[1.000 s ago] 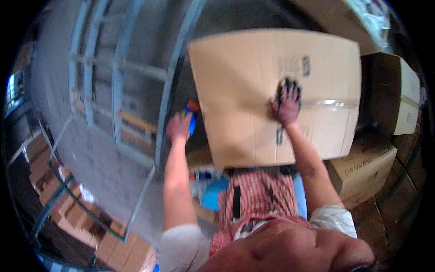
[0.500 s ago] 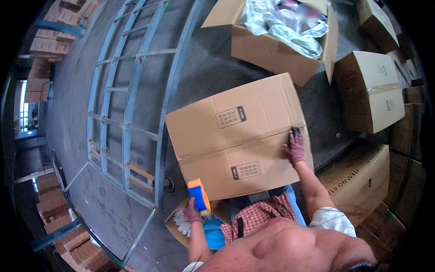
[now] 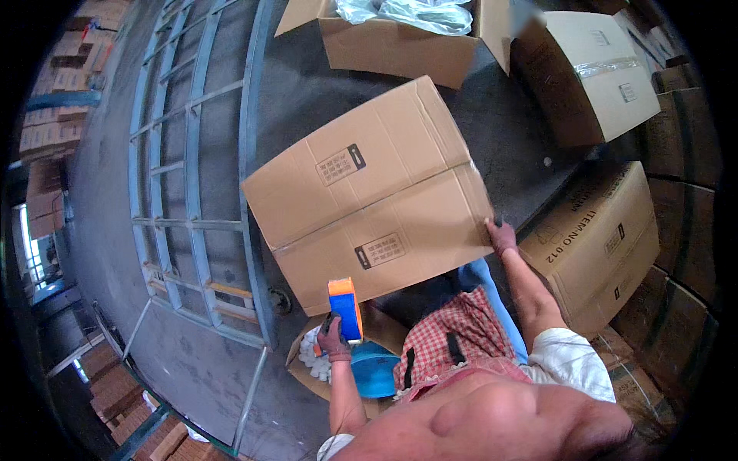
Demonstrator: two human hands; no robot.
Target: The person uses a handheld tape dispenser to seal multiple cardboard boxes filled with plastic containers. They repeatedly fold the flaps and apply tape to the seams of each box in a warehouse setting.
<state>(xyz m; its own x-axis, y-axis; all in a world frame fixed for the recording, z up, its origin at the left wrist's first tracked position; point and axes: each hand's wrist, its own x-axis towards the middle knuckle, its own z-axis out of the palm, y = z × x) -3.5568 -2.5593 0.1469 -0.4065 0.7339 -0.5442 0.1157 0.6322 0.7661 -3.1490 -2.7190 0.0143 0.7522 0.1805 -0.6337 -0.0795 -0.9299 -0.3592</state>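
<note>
The big brown box (image 3: 369,196) is in the middle, in front of the person. It sits at a slant, with its left side lower than its far corner in the view. Its flat top has a long line across it where two flaps meet, and there is a dark mark on each flap.

The left hand (image 3: 335,338) wears a dark red glove. Its fingers are wrapped around a blue and orange tool (image 3: 345,310), which stands up out of the hand. The tool is by the near edge of the big brown box, but I cannot tell if the two touch.

The right hand (image 3: 502,237) wears a glove too. It touches the right edge of the big brown box, near the corner. Some fingers are hidden, so I cannot tell if they squeeze the edge or just rest on it.

Under the left hand is a small open box (image 3: 310,378) with white lumps (image 3: 317,347) in it. A blue tub (image 3: 373,370) is just beside the lumps. A metal frame (image 3: 201,180) like a ladder is on the grey floor (image 3: 184,392) to the left. At the top, an open box (image 3: 396,54) has clear bags (image 3: 427,15) inside. A taped box (image 3: 600,73) and a brown box with dark print (image 3: 596,250) are on the right.
</note>
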